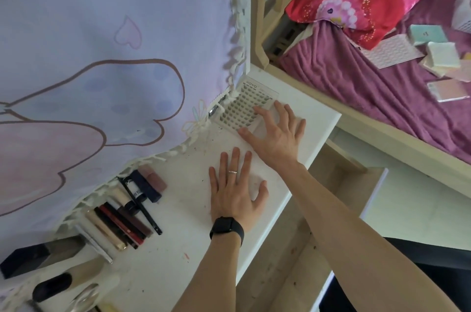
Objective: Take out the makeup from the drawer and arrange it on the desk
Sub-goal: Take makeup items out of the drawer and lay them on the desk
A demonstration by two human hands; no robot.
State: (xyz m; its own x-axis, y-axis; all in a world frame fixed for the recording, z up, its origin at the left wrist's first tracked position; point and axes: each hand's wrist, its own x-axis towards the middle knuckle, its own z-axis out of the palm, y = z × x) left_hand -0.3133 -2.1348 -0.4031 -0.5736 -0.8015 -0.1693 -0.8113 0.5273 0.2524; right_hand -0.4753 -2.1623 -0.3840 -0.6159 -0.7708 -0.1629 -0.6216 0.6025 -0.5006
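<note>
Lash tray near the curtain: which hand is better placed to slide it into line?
Right. The right hand rests on the lash tray; the left hand lies flat on the desk, short of it.

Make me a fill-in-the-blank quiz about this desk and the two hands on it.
1. The left hand, flat on the desk, wears a black ___ on its wrist.
2. The right hand touches a tray printed ___.
3. The drawer below the desk stands ___.
4. The makeup lies in a row by the ___.
Missing words: watch; XOYO; open; curtain.
</note>
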